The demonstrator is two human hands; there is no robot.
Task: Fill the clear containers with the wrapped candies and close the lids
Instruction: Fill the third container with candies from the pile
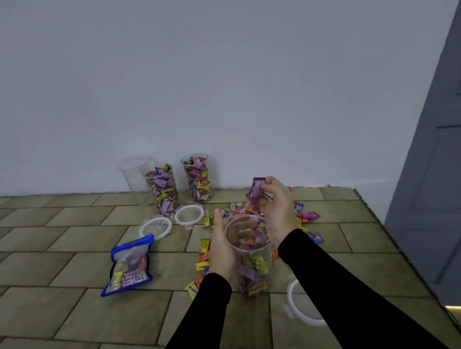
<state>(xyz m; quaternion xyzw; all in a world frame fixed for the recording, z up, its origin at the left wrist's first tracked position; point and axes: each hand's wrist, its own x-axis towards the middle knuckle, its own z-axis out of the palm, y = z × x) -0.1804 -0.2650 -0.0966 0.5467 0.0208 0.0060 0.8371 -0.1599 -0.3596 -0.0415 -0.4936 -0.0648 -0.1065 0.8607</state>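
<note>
My left hand (pixel 221 248) grips the side of a clear container (pixel 250 259) partly filled with wrapped candies. Just above its open mouth, my right hand (pixel 276 212) holds a few candies, a purple one (pixel 256 187) sticking up between the fingers. Loose wrapped candies (pixel 203 257) lie scattered on the tiled surface around the container. Two full containers (pixel 161 188) (pixel 198 177) stand open near the wall, with an empty one (pixel 135 173) behind them. White-rimmed lids (pixel 155 228) (pixel 189 213) lie in front of them, and a third lid (pixel 303 301) lies under my right forearm.
A blue candy bag (pixel 129 265) lies on the tiled surface (pixel 67 302) to the left. The surface ends at an edge (pixel 393 243) on the right, beside a grey panelled door (pixel 455 181). A white wall stands behind.
</note>
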